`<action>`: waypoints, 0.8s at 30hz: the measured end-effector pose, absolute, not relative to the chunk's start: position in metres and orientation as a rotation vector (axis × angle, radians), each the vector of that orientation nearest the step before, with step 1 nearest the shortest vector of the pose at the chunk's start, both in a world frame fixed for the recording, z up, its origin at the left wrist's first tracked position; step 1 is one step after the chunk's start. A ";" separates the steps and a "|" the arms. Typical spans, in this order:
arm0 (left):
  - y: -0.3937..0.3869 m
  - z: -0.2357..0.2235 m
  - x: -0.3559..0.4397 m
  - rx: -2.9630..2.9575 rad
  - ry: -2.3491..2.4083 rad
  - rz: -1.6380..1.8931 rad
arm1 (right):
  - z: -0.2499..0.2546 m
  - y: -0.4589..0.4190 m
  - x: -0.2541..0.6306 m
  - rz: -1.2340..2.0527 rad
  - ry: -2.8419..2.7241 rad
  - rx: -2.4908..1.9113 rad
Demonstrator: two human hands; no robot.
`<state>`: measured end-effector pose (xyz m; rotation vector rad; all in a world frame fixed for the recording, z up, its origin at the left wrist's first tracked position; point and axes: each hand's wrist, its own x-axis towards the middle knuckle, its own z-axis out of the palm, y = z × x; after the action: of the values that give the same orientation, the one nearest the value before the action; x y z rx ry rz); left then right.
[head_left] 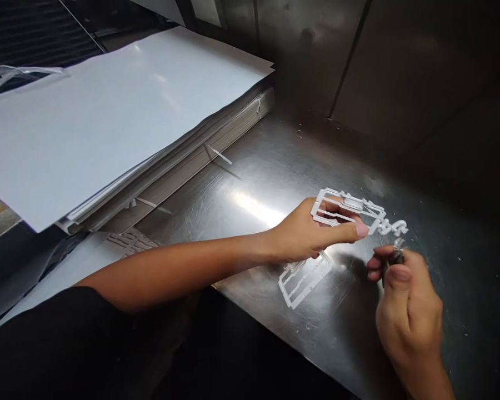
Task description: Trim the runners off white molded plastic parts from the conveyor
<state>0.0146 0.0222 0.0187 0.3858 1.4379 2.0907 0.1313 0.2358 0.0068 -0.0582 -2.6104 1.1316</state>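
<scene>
My left hand (pixel 312 233) is closed around a thin white openwork plastic frame (pixel 377 215), thumb on its near edge. Small curled white parts (pixel 394 227) stick out at the frame's right end. Just below that end, my right hand (pixel 412 305) grips a small dark tool with a metal tip (pixel 396 253). Most of the tool is hidden in the fist, so its kind is unclear. The tip is close under the curled parts; whether it touches them I cannot tell. A second white openwork frame (pixel 306 283) shows below my left hand, near the table's front edge.
A shiny metal table (pixel 250 194) lies under my hands, with small white scraps scattered on it. To the left, a thick stack of large white sheets (pixel 120 122) rises above it. Clear plastic strips (pixel 220 155) stick out from the stack's side. Dark metal panels (pixel 300 61) stand behind.
</scene>
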 end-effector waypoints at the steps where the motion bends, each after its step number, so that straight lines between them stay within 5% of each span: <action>1: 0.023 0.018 0.015 0.364 1.441 2.107 | 0.004 0.236 0.131 1.168 -2.634 -0.019; 24: 0.030 0.016 0.026 0.499 1.379 2.110 | 0.003 0.218 0.129 1.553 -2.500 -0.050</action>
<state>0.0261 0.0301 0.0159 0.4994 1.3790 2.1097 0.1289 0.2180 0.0033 -0.0496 -2.4997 1.5535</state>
